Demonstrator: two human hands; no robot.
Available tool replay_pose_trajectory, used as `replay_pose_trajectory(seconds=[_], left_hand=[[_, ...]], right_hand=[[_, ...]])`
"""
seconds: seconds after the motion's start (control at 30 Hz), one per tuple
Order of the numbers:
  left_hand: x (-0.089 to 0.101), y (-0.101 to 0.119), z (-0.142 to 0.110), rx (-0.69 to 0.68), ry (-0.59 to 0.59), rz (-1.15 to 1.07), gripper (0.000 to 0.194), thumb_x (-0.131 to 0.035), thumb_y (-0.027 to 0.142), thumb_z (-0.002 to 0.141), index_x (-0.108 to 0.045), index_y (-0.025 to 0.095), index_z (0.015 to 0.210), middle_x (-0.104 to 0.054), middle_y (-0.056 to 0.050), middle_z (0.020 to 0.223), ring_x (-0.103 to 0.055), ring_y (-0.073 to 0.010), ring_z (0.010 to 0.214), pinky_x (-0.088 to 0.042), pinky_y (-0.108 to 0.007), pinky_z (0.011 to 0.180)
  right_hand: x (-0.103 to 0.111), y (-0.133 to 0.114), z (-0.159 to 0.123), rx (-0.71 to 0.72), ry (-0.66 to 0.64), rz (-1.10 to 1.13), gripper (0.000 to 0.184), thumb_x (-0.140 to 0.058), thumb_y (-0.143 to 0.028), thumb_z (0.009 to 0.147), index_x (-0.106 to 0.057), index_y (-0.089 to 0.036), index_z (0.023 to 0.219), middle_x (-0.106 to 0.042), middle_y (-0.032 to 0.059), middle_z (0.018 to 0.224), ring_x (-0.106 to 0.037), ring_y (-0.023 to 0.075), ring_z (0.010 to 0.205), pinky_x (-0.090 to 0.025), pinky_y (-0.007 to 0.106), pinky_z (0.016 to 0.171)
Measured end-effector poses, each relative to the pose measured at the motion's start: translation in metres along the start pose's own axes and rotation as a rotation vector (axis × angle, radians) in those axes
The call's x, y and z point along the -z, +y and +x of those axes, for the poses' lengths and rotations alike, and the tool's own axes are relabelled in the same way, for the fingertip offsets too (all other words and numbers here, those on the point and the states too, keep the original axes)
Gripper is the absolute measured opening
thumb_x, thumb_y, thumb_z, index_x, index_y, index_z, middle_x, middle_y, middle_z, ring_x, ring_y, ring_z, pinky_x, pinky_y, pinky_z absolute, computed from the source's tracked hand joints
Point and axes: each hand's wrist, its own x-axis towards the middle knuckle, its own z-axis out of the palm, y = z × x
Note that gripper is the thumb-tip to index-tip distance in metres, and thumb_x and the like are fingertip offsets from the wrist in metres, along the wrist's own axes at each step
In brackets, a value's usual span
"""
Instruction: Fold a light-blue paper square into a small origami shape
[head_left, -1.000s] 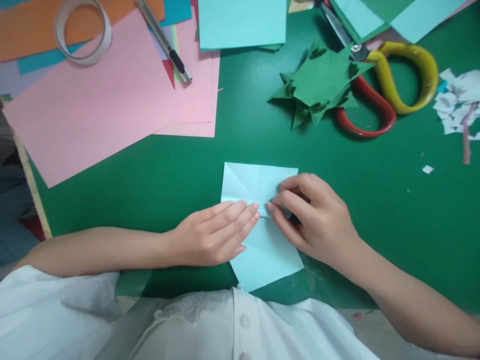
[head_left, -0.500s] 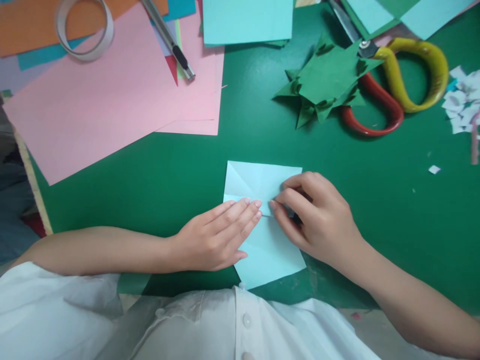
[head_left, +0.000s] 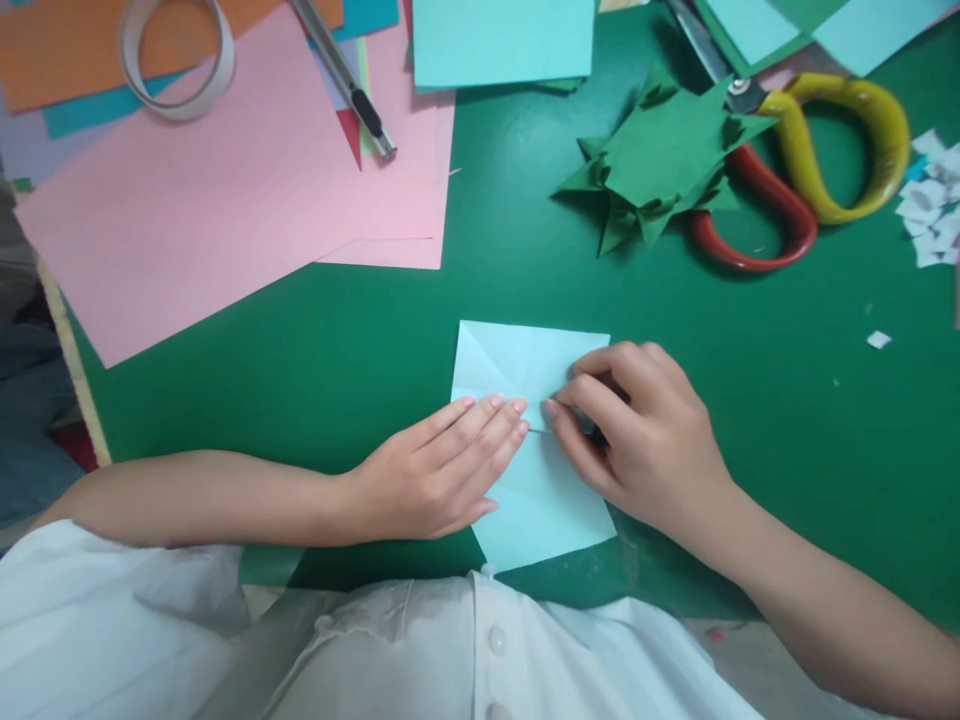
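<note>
A light blue paper sheet (head_left: pixel 517 365) with crease lines lies on the green table (head_left: pixel 787 420) right in front of me. My left hand (head_left: pixel 439 475) rests flat on its left half, fingers together and pressing down along a fold. My right hand (head_left: pixel 637 435) sits on the right half, thumb and forefinger pinching the paper's folded edge near the middle. The fingertips of both hands almost meet at the crease.
Pink sheets (head_left: pixel 217 200) lie at the back left with a tape roll (head_left: pixel 176 55) and a utility knife (head_left: pixel 349 85) on them. A folded dark green paper piece (head_left: pixel 664 160) rests on scissors (head_left: pixel 810 150) with yellow and red handles. White paper scraps (head_left: pixel 930 205) lie far right.
Both hands keep their places on the light blue paper. The view has shifted slightly, so everything sits a little further right in the picture.
</note>
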Motion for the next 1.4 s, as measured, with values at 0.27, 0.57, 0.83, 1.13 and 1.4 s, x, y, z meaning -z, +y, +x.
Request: replay_pose_trajectory(seconds=[0.27,0.57,0.83,1.13,1.4], left_hand=[[0.001,0.000,0.001,-0.011,-0.003,0.019,0.066,-0.042,0.050,0.097,-0.050,0.001,0.140,-0.054,-0.018,0.145,-0.053,-0.0290,0.135,-0.041,-0.039,0.115],[0.004,-0.002,0.004,-0.008,0.020,0.018,0.064,-0.042,0.049,0.095,-0.055,0.001,0.136,-0.059,-0.016,0.141,-0.057,-0.0276,0.130,-0.045,-0.037,0.111],[0.003,-0.005,0.007,-0.018,0.030,0.006,0.060,-0.043,0.046,0.095,-0.057,0.001,0.133,-0.061,-0.015,0.139,-0.057,-0.0258,0.127,-0.045,-0.035,0.110],[0.005,-0.005,0.005,-0.029,-0.004,0.001,0.065,-0.043,0.051,0.096,-0.056,-0.001,0.134,-0.057,-0.016,0.142,-0.052,-0.0280,0.134,-0.040,-0.037,0.114],[0.007,-0.007,0.005,-0.035,-0.035,-0.005,0.062,-0.042,0.047,0.096,-0.055,0.001,0.135,-0.056,-0.017,0.144,-0.052,-0.0278,0.136,-0.038,-0.037,0.116]], right_hand=[[0.005,0.005,-0.007,-0.061,-0.014,-0.075,0.022,-0.063,-0.030,0.089,-0.057,-0.016,0.074,-0.055,0.0074,0.082,-0.043,0.0160,0.072,-0.037,0.033,0.069],[0.012,0.006,-0.012,-0.135,-0.054,-0.077,0.027,-0.064,-0.034,0.090,-0.057,-0.015,0.071,-0.051,0.0075,0.082,-0.043,0.0169,0.074,-0.035,0.034,0.069],[0.012,0.001,-0.013,-0.183,-0.093,-0.142,0.027,-0.060,-0.033,0.091,-0.057,-0.016,0.070,-0.052,0.0105,0.084,-0.043,0.0198,0.077,-0.035,0.036,0.068],[0.008,0.000,-0.012,-0.148,0.013,-0.267,0.024,-0.064,-0.035,0.089,-0.059,-0.016,0.076,-0.058,0.0112,0.085,-0.049,0.0210,0.078,-0.037,0.036,0.070],[0.008,-0.028,-0.025,0.195,0.101,-0.310,0.023,-0.075,-0.021,0.081,-0.072,-0.015,0.103,-0.072,0.0048,0.118,-0.065,0.0197,0.109,-0.040,0.031,0.076]])
